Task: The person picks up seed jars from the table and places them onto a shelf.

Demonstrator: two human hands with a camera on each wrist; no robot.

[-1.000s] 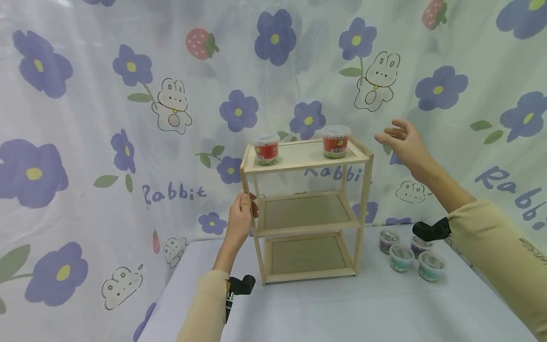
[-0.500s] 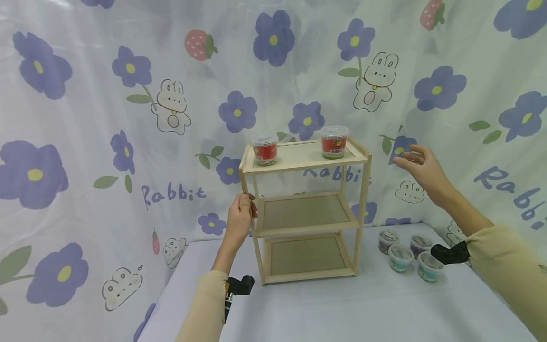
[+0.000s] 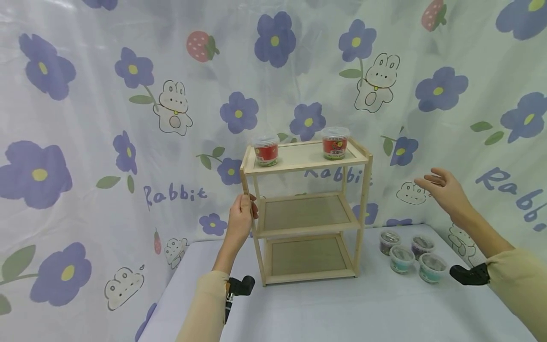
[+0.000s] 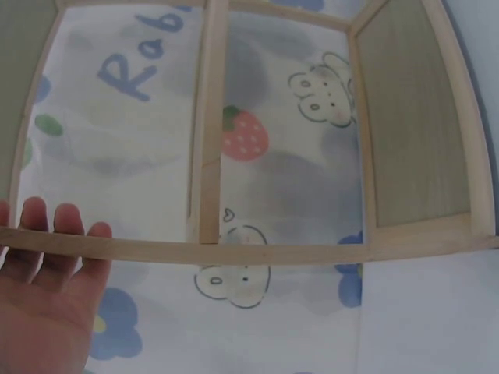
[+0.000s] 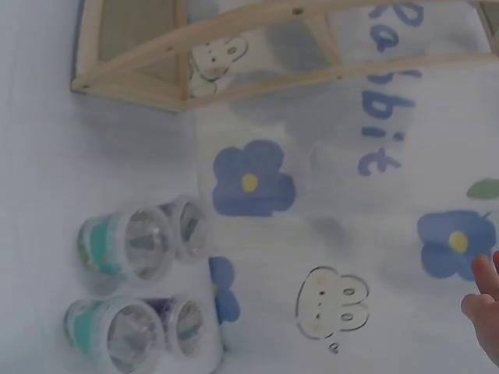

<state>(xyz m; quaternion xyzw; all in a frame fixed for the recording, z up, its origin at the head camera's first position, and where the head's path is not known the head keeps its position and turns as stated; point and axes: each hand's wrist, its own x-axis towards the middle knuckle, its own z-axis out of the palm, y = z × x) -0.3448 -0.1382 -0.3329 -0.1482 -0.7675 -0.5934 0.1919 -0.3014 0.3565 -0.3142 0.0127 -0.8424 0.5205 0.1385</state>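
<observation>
A three-tier wooden shelf (image 3: 307,232) stands on the table in the head view. My left hand (image 3: 241,213) grips its left front post, the fingers (image 4: 69,220) curled over the wood in the left wrist view. On the top tier are two lidded plastic cups with red labels, one at left (image 3: 267,151) and one at right (image 3: 335,143). My right hand (image 3: 444,190) is in the air right of the shelf, fingers loosely bent, holding nothing. Below it on the table sit several lidded cups, two with teal labels (image 3: 401,260) and two darker purplish ones (image 3: 389,242).
White cloth covers the table (image 3: 316,313). Behind and at the sides hangs a curtain (image 3: 179,61) printed with flowers and rabbits. The shelf's middle tier (image 3: 307,212) and bottom tier (image 3: 309,254) are bare panels in wooden frames.
My right hand has moved down and to the right, away from the top tier and towards the cups on the table. My left hand keeps its grip on the post.
</observation>
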